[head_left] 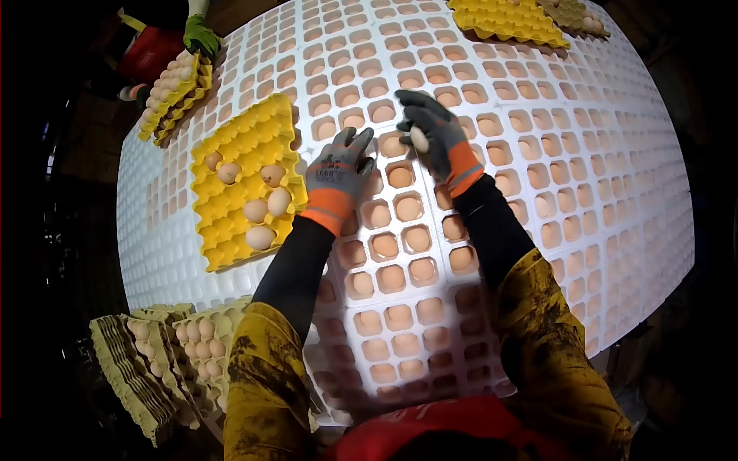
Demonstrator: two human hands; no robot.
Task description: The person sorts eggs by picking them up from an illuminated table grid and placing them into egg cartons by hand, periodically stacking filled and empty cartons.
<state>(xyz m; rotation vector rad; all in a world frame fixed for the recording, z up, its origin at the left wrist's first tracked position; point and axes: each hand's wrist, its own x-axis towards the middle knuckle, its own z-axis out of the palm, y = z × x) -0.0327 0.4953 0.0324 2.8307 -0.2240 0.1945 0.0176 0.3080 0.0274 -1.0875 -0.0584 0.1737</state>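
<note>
My left hand [338,173], in a grey glove with an orange cuff, rests low over the white gridded trays [430,286], beside the right edge of a yellow egg tray [223,192]. Its fingers are apart and I see nothing in them. To the right, my right hand [432,134], gloved alike, holds a pale egg [419,139] between thumb and fingers above the grid. Brown eggs sit in most nearby compartments, one [400,177] just below my hands. Several loose eggs [260,237] lie in the yellow tray.
At the upper left, a co-worker's green-gloved hand [201,35] touches a stack of yellow trays with eggs [173,84]. More yellow trays [507,21] lie at the far edge. Grey-green cartons [134,376], some holding eggs, stand at the lower left beside the table.
</note>
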